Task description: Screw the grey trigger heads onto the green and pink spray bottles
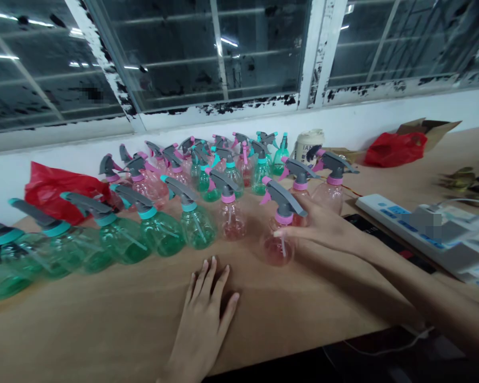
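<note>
My right hand (307, 229) is closed around a pink spray bottle (278, 247) with a grey and pink trigger head, upright at the table's surface. My left hand (205, 303) lies flat on the brown table (115, 319), fingers spread, holding nothing. Just left of the held bottle stands another pink spray bottle (232, 221). A row of green spray bottles (165, 234) with grey and turquoise heads runs to the left edge. Behind my right hand are two more pink bottles, one of them a clear pink bottle (328, 197).
More pink and green bottles (259, 178) crowd the back by the wall. Red plastic bags (59, 191) lie at both sides. A white tub (309, 143) stands by the wall. A dark phone (383, 239) and a white power strip (407, 229) lie right, near my forearm.
</note>
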`<state>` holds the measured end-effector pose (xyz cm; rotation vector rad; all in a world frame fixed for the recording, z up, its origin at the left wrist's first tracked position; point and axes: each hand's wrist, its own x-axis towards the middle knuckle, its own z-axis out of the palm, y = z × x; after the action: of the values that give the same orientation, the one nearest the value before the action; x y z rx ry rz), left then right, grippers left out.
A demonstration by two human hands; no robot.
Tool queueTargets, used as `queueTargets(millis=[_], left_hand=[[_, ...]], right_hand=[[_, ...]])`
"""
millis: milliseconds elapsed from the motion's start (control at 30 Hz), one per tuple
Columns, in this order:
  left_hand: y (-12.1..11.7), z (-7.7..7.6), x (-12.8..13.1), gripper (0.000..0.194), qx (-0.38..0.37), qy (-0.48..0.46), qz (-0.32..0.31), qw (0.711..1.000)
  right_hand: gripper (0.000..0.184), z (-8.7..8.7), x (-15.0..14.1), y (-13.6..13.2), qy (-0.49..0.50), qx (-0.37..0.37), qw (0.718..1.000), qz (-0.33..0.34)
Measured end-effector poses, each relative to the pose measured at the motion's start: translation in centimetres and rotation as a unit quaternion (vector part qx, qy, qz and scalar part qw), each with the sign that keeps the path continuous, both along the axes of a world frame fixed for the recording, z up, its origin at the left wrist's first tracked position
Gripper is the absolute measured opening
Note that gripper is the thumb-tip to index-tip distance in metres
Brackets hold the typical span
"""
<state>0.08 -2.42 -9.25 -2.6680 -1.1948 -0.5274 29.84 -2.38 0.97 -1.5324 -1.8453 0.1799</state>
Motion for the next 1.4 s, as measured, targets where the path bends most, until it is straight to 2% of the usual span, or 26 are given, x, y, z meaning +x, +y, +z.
queueTargets(millis=[67,133,400,633,900,1167,1400], left_hand=[[0.0,0.0,0.0,0.046,0.002,-0.006,0.0,1.0],[0.1,-0.1,-0.1,0.046,0.004,-0.007,-0.001,1.0],[0.3,-0.3,-0.1,0.047,0.029,0.003,-0.008,1.0],[0.1,-0.2,0.0,0.047,0.036,-0.002,-0.011,0.999],[-0.3,0.0,0.0,0.046,0.03,0.009,0.0,1.0],[-0.5,0.2,0.2,0.045,0.073,0.016,0.001,0.997],[-0.5,-0.1,0.1,0.047,0.073,0.009,-0.002,0.997]], right_hand=[[0.067,-0.1,0.0,1.0,0.069,-0.027,0.996,0.053],[0.068,-0.3,-0.2,1.9,0.121,-0.033,0.99,0.07],[0.04,-0.8,-2.7,3.5,0.265,0.012,0.957,0.114],[0.024,-1.3,-4.5,3.3,0.272,0.019,0.952,0.139],[0.01,-0.4,-6.4,2.5,0.278,0.024,0.937,0.21],[0.009,-0.7,-7.3,3.1,0.285,0.009,0.936,0.205],[0.008,-0.7,-7.4,3.1,0.299,0.003,0.928,0.22]])
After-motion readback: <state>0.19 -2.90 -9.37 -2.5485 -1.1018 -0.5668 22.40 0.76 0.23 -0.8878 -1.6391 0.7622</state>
